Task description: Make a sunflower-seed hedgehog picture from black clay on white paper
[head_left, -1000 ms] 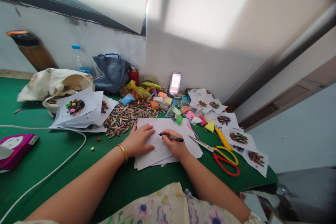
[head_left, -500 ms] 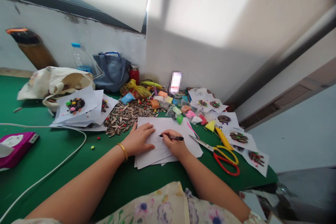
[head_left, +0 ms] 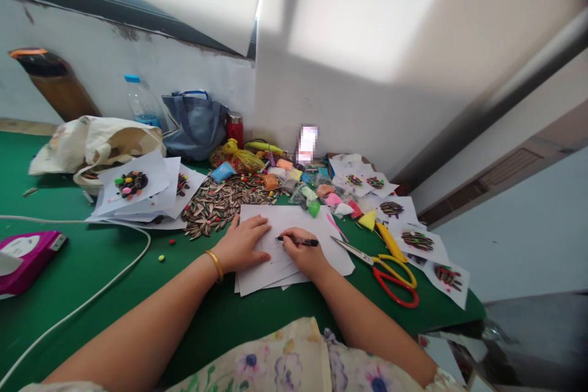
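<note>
White paper (head_left: pixel 261 278) lies in front of me in a loose stack, with faint dark lines drawn on the top sheet. My left hand (head_left: pixel 245 244) rests flat on its left side, fingers spread. A black pen (head_left: pixel 309 242) is gripped in my right hand (head_left: pixel 303 252), its tip at the drawn lines near the sheet's middle. Just right of the paper lie scissors (head_left: pixel 374 260) with one yellow and one red handle, blades pointing at the sheet. A heap of sunflower seeds (head_left: pixel 225 199) spreads beyond my left hand.
Bagged coloured clay (head_left: pixel 333 199) lies behind the paper. Sheets with seed pictures sit at right (head_left: pixel 418 240) and in a left pile (head_left: pixel 138 196). A phone (head_left: pixel 307 144) leans on the wall. A white cable (head_left: pixel 114 278) curves across the green table (head_left: pixel 184 312) at left.
The pen and my right hand have shifted slightly left and up on the paper. My left hand stays in place.
</note>
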`<state>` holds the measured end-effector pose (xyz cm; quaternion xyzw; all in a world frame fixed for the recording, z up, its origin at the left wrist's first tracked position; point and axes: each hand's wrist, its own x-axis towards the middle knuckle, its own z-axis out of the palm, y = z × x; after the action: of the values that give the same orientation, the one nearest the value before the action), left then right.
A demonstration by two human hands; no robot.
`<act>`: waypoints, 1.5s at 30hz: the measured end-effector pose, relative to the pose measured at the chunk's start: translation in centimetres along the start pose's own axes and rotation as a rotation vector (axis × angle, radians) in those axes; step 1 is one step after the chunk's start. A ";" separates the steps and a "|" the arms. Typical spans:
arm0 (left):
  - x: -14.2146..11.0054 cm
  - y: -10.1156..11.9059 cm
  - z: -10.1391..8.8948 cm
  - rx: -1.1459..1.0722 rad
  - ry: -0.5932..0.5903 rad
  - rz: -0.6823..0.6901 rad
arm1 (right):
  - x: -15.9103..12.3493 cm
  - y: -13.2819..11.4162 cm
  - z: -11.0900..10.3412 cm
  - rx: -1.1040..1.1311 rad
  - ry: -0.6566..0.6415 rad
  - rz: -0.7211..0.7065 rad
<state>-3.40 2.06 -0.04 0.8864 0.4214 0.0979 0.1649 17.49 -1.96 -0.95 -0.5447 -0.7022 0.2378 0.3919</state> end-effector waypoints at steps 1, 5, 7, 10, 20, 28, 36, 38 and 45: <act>0.0 0.0 0.0 0.000 0.002 -0.001 | 0.0 0.0 0.0 -0.006 0.005 0.000; 0.0 0.0 0.0 0.003 -0.002 0.005 | 0.0 0.1 -0.1 -0.008 0.001 0.011; 0.0 -0.1 0.1 0.006 -0.003 0.009 | 0.0 0.2 -0.1 0.005 -0.001 0.032; 0.1 -0.2 0.1 0.010 -0.001 0.011 | -0.1 0.2 -0.2 0.028 0.025 0.073; 0.0 -0.2 0.1 0.013 0.006 0.015 | 0.0 0.4 -0.1 -0.006 0.019 0.048; 0.0 -0.2 0.1 0.017 0.005 0.008 | 0.1 0.2 -0.2 -0.014 0.015 0.050; 0.1 -0.2 0.1 0.008 0.002 0.011 | 0.1 0.4 -0.6 0.021 0.048 0.109; 0.1 -0.2 0.1 0.009 0.000 0.010 | 0.1 0.4 -0.6 0.014 0.034 0.099; 0.1 -0.1 0.0 0.011 -0.002 0.002 | 0.1 0.3 -0.5 -0.017 0.018 0.077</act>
<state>-3.43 2.15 -0.06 0.8878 0.4208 0.0947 0.1604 18.04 -1.78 -0.90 -0.5769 -0.6792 0.2417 0.3840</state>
